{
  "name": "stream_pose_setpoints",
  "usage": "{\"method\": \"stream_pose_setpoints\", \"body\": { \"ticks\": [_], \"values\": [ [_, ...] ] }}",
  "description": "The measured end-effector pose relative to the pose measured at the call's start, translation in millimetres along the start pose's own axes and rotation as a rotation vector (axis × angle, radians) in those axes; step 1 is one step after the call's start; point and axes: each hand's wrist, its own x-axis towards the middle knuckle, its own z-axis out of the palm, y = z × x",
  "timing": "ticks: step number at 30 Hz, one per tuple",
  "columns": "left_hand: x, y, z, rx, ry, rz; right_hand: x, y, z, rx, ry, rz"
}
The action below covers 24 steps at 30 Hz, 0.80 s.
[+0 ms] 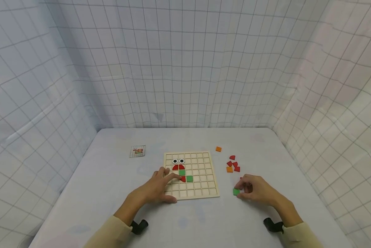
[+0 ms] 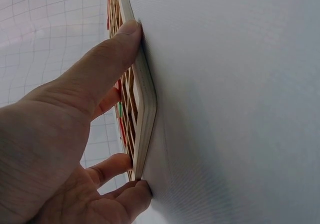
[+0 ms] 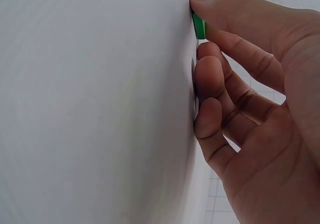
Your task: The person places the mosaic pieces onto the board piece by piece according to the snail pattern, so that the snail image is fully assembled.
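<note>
A cream gridded board lies flat under my left hand. My left index fingertip touches a red quarter-round piece on it, beside a green square. In the left wrist view the left thumb rests at the board's edge, other fingertips at its far side. Higher on the board are another green square, two red quarter-rounds and two eye pieces. To the right of the board, my right hand pinches a green square tile between thumb and finger, close to the tabletop.
Several red quarter-rounds lie loose right of the board, with an orange square among them and another orange square farther back. A small picture card lies at the back left. Grid-patterned cloth walls enclose the table.
</note>
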Motion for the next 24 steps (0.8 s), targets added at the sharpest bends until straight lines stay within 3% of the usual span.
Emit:
{"method": "stream_pose_setpoints", "body": {
  "ticks": [18, 24],
  "values": [
    [-4.2, 3.1, 2.4, -0.036, -0.004, -0.003, 1.5, -9, 4, 0.006, -0.028, 0.041],
    [-3.5, -0.7, 4.0, -0.016, 0.017, -0.023, 9.0, -12, 3, 0.005, -0.035, 0.008]
  ]
}}
